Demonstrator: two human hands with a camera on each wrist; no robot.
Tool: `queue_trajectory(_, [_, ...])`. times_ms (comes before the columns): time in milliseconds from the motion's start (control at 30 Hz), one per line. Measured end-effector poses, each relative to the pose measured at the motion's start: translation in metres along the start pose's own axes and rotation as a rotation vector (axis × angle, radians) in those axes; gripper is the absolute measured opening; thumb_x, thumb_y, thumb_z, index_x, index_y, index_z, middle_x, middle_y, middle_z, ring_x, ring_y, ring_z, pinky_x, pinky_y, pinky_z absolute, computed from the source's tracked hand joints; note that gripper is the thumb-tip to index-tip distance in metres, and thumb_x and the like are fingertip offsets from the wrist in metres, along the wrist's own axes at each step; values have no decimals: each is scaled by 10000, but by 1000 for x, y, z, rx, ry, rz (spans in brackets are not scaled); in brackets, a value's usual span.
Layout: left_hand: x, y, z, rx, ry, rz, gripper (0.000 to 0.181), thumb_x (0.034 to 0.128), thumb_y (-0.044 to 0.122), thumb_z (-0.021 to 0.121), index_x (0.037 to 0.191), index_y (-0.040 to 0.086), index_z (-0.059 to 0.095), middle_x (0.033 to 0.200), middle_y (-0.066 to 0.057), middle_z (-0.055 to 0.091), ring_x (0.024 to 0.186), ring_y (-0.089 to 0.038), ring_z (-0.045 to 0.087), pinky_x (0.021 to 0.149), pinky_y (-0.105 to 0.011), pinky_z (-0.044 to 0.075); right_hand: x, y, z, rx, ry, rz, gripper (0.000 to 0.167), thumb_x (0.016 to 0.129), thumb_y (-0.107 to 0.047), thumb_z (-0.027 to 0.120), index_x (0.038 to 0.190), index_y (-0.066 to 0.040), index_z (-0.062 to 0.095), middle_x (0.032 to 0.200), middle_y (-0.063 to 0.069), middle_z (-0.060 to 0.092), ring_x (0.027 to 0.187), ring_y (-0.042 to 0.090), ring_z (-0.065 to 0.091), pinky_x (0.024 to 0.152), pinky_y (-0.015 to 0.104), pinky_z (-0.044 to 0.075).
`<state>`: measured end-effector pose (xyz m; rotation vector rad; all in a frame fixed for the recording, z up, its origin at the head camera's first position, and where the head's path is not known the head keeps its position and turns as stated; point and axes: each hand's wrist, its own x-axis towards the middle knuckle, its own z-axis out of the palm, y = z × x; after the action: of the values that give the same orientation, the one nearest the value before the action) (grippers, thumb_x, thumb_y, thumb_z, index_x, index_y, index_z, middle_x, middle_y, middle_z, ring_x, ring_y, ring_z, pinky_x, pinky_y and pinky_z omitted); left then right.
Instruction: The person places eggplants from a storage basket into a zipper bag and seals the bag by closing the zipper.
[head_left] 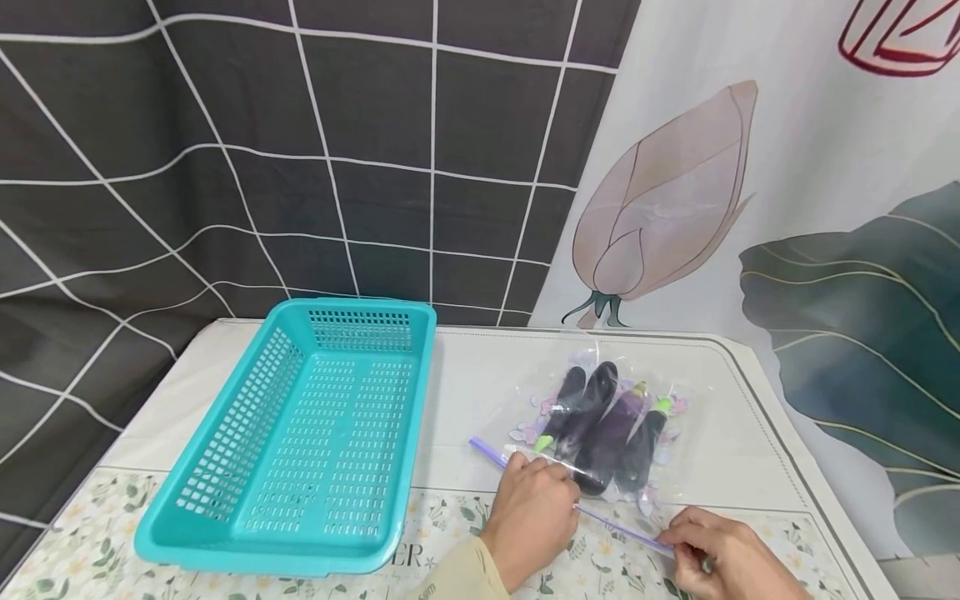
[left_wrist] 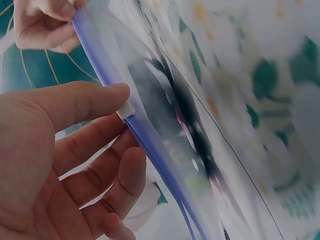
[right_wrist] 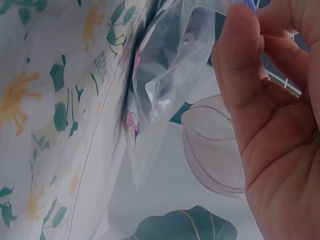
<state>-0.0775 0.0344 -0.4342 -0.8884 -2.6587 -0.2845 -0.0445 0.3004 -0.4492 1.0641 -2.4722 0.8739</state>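
A clear zip bag [head_left: 686, 454] lies on the table at the right in the head view, with several dark purple eggplants [head_left: 611, 429] inside. Along its near edge runs a purple zip strip [head_left: 622, 527]. My left hand [head_left: 532, 512] pinches a white slider [left_wrist: 126, 111] on that strip between thumb and finger. In the left wrist view the strip splits into two lines below the slider. My right hand [head_left: 723, 550] pinches the strip's right end, at the bag's corner. The right wrist view shows thumb and finger of this hand [right_wrist: 280, 110] meeting on the purple edge.
A turquoise perforated basket [head_left: 405, 467] stands left of the bag with nothing in it. Under both lies a pale cloth with a flower print [head_left: 450, 521]. Behind the table hang a dark grid-patterned curtain [head_left: 375, 200] and a white one with plant drawings [head_left: 675, 50].
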Motion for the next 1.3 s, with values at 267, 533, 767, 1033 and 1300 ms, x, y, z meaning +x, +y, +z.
queue_trajectory(267, [-4, -16, -4, -45, -5, -79, 25, 796, 263, 790, 781, 254, 772, 783, 131, 671, 642, -47, 549, 625, -224, 297, -2, 0, -2, 14, -18, 18, 451, 600, 182, 683, 860, -184, 730, 843, -164, 616, 627, -119, 424, 543, 52, 331])
queue_trajectory(533, [-9, -31, -3, -99, 46, -137, 43, 769, 211, 813, 805, 215, 790, 779, 108, 686, 657, -48, 602, 605, -197, 290, -3, 0, -2, 0, -35, 52, 420, 629, 160, 688, 852, -195, 727, 833, -159, 614, 618, -119, 423, 530, 50, 338])
queue_trajectory(767, [-11, -40, -4, -118, 59, -174, 60, 769, 199, 824, 822, 208, 797, 801, 95, 704, 672, -70, 616, 606, -211, 315, -4, 1, -2, -9, -25, 60, 420, 621, 152, 693, 834, -210, 709, 819, -163, 609, 610, -130, 417, 515, 52, 345])
queue_trajectory(1033, [-14, -49, -6, -147, 63, -267, 47, 792, 188, 803, 838, 190, 797, 853, 52, 704, 746, -107, 652, 615, -232, 329, -4, 1, -2, -15, -28, 76, 425, 621, 144, 708, 822, -230, 694, 804, -176, 590, 607, -128, 418, 509, 51, 345])
queue_trajectory(1300, [-16, -53, -5, -160, 72, -383, 68, 794, 170, 801, 858, 147, 801, 893, -1, 689, 776, -158, 658, 611, -244, 320, -5, 1, -2, -8, -36, 88, 410, 628, 143, 696, 816, -222, 693, 799, -179, 591, 597, -132, 420, 504, 58, 350])
